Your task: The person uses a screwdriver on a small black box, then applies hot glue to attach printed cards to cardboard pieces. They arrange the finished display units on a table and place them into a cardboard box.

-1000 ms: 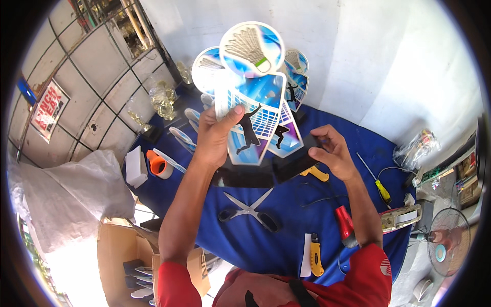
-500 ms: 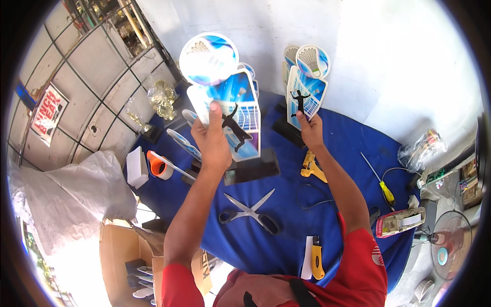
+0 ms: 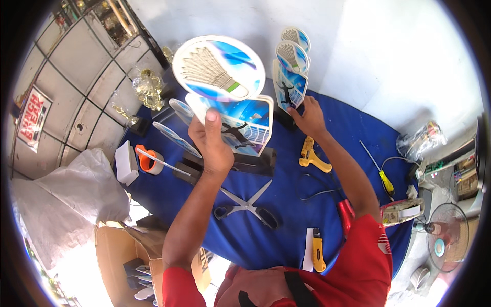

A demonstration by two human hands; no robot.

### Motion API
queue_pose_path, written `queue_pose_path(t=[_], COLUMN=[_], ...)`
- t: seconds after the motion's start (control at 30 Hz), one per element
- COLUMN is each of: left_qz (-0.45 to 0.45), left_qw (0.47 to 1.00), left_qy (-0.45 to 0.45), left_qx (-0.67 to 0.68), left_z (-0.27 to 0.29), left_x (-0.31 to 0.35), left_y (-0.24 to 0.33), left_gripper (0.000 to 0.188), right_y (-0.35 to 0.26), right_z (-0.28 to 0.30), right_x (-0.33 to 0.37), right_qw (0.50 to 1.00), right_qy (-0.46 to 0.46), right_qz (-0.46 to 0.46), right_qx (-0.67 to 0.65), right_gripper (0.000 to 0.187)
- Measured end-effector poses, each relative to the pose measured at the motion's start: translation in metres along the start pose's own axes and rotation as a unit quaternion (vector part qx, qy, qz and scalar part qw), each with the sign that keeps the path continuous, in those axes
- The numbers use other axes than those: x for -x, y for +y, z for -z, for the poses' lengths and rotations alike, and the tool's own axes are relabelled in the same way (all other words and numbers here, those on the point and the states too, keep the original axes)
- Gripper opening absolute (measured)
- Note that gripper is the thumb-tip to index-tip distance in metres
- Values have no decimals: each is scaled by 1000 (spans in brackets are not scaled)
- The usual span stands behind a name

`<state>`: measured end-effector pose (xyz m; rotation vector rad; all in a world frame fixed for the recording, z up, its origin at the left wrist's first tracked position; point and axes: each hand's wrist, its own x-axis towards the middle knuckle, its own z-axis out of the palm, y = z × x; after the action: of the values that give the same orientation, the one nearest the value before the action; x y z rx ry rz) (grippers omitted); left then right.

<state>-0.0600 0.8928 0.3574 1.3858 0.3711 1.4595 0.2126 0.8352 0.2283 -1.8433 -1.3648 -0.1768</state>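
Observation:
My left hand [image 3: 212, 146] grips a badminton trophy [image 3: 220, 69], a flat printed plaque with a round shuttlecock top and a black player figure. Its thumb presses the front face, and the top tilts toward me. A black base [image 3: 255, 162] shows below the plaque. Farther right, my right hand [image 3: 311, 115] holds the lower edge of a similar trophy [image 3: 290, 84] between thumb and fingers. Just behind that one stands another trophy [image 3: 303, 37], mostly covered. More blue-and-white plaques [image 3: 176, 138] lean beside my left hand.
Open scissors [image 3: 246, 205], a yellow glue gun [image 3: 313, 156], a yellow cutter [image 3: 318, 253] and a screwdriver [image 3: 387, 183] lie on the blue cloth [image 3: 286, 220]. An orange tape roll [image 3: 148, 161] is at left. A cardboard box [image 3: 112, 250] stands lower left, a fan [image 3: 450, 240] at right.
The trophy in my left hand has tipped, its round top coming closer and showing larger. My right hand has carried its trophy left, in front of the one behind. A red handle now shows by my right arm.

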Motion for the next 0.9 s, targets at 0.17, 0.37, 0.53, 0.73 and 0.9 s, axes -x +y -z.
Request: queue_pose_path(t=[0.17, 0.37, 0.53, 0.73, 0.9], left_qz=[127, 153, 142, 116, 61], left_qw=[984, 973, 973, 941, 937], left_qy=[-102, -168, -177, -177, -158], left_qx=[72, 51, -39, -264, -305], left_z=[-1, -30, -51, -36, -20], left_x=[1, -18, -37, -39, -30], left_y=[-27, -65, -86, -86, -14], left_gripper=[18, 17, 25, 58, 76], right_y=[-17, -7, 25, 17, 18], right_z=[82, 115, 165, 193, 167], right_x=[62, 123, 143, 166, 178], right_qw=[939, 934, 903, 922, 942], right_qy=[-258, -316, -363, -293, -252], right_qz=[-188, -96, -127, -138, -94], right_qx=[131, 134, 193, 210, 201], right_gripper=[59, 56, 42, 39, 35])
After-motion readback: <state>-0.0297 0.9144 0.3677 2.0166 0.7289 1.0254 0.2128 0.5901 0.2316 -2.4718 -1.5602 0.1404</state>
